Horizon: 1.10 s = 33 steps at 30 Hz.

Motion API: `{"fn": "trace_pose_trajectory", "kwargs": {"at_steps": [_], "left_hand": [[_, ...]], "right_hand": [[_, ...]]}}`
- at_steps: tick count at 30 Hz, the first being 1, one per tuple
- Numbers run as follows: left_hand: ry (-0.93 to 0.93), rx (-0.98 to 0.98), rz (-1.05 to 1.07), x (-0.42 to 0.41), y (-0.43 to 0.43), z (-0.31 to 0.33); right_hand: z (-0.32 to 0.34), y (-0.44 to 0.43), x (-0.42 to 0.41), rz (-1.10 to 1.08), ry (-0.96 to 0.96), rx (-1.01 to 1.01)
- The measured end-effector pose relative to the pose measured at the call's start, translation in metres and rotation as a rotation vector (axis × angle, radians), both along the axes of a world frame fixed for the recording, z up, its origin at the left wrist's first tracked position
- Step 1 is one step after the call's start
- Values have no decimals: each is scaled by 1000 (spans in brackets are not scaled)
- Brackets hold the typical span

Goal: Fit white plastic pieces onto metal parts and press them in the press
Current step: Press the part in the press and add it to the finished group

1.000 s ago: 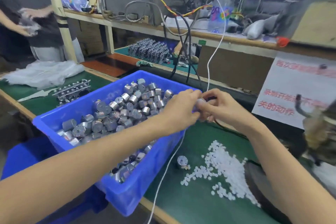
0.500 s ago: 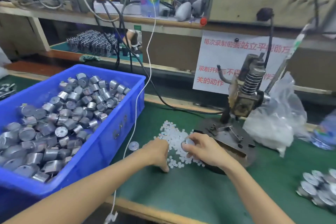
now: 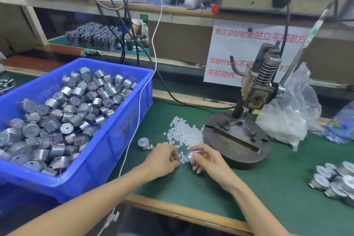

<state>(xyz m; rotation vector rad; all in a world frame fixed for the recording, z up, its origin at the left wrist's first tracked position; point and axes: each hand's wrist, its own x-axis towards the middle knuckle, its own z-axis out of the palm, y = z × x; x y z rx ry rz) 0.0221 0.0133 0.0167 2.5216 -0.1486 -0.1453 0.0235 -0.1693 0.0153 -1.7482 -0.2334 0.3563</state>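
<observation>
White plastic pieces lie in a loose heap on the green mat, right up against the round base of the press. They are tiny, so I judge the likeliest slip is my fingertips coming up with two, or none, or flicking a few away across the mat. A piece set crooked on the motor can could be crushed askew once it goes under the ram. The can is smooth metal and I hold it only by its sides, so a push on its end might twist it out of my grasp.

My right hand is wrapped around that can, tilted with one end facing left, just above the heap's near edge. My left hand sits close beside it, knuckles up, fingers curled down into the nearest pieces. I cannot tell whether one is pinched between them.
</observation>
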Motion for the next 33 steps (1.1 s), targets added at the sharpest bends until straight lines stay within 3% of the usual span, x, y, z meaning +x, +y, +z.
{"fn": "trace_pose_trajectory", "kwargs": {"at_steps": [7, 11, 16, 21, 25, 33], "left_hand": [[-107, -30, -3, 8, -14, -5], [-146, -141, 82, 6, -14, -5], [-172, -67, -91, -18, -9, -18], [-286, -154, -31, -23, -10, -28], [-307, -172, -53, -20, -9, -26], [-361, -202, -88, -24, -1, -28]], "right_hand": [[1, 8, 10, -17, -126, -121], [-5, 5, 6, -114, -218, -84], [-23, -9, -12, -155, -229, 35], [-25, -15, -12, -197, -232, 54], [-21, -10, -8, -159, -262, -42], [-23, 8, -4, -34, -501, -294]]}}
